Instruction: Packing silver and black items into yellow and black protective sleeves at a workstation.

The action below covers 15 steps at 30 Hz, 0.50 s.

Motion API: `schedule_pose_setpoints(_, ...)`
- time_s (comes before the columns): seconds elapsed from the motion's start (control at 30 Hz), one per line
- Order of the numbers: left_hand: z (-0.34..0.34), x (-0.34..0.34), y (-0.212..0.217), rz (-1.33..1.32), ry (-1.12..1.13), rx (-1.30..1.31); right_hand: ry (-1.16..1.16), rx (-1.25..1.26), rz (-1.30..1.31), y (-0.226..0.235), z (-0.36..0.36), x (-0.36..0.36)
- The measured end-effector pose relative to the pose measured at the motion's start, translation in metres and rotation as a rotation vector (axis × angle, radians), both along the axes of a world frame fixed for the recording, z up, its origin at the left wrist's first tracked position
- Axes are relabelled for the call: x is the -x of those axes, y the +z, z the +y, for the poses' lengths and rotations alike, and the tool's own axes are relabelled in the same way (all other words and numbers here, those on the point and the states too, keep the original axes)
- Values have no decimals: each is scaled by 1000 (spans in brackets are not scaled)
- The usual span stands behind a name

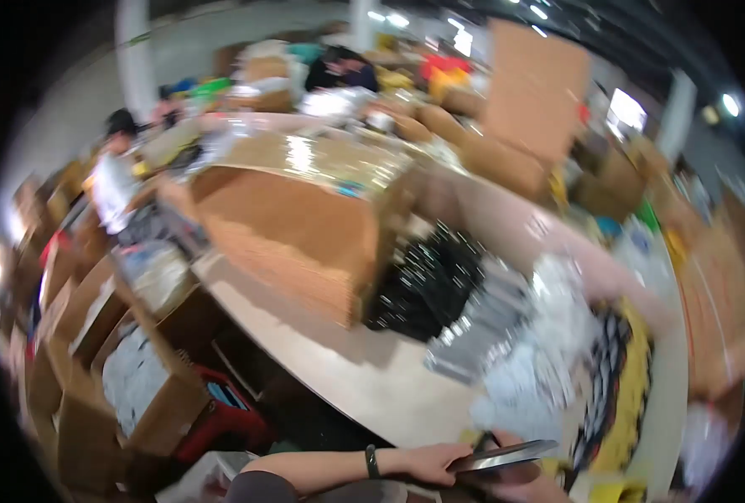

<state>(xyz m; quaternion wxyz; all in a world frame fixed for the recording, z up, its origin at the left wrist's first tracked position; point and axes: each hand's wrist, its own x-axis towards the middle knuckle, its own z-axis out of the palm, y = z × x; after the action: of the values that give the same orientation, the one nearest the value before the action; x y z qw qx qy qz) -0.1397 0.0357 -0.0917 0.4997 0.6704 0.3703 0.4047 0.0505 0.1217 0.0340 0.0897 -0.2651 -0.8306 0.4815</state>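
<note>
Low in the head view, my left hand [436, 463], with a dark band on its wrist, closes on one end of a flat, thin grey-black object [506, 457] with a shiny rim. I cannot make out its exact kind. My right hand [538, 490] is at the other side of the object and seems to grip it; its fingers are partly hidden and blurred. Just beyond the hands, a pile of pale blue-white cloth or plastic [519, 390] lies on the table [339, 369]. Beside that pile are clear-wrapped grey packets [481, 327].
A large open cardboard box [280, 226] lies on its side on the table, next to black shiny bags [431, 281]. Black and yellow patterned packs [620, 386] line the right side. Open cartons [142, 377] and a red crate [230, 411] stand left. A person [116, 180] is at far left.
</note>
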Motion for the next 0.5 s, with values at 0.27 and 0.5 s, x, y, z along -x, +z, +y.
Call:
schedule_pose_setpoints(0.27,-12,63,28,592,485,382,-232,-565,-404,-35,-9,21)
schedule_pose_setpoints(0.5,-35,72,30,746,537,13,-375,-478,-466,-63,-19,29)
